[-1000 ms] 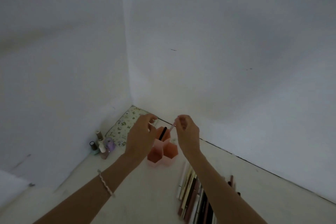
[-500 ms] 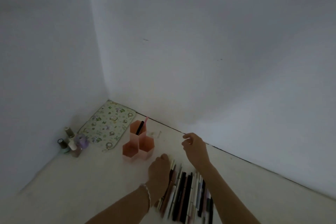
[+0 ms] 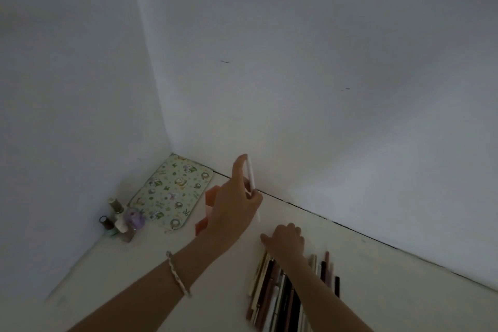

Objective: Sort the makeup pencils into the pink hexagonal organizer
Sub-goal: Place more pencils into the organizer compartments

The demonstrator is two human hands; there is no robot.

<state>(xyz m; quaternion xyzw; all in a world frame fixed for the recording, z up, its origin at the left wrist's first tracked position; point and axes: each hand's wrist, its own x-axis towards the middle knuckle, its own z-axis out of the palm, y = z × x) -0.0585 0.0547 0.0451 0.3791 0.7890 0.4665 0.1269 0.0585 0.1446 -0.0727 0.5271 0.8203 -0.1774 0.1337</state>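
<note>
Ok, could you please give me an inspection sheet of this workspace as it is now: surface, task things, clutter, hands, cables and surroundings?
Surface: pale flat surface, in dim light.
Job's things: pink organizer, mostly hidden behind the left hand; row of pencils lying side by side; white pencil held above the surface.
Clutter: patterned pouch lying flat in the corner; small bottles beside it, near the wall.
Hands: left hand pinches the white pencil; right hand is on the far end of the row of pencils, grip unclear.
Cables: nothing seen.
Surroundings: white walls meeting in a corner.
</note>
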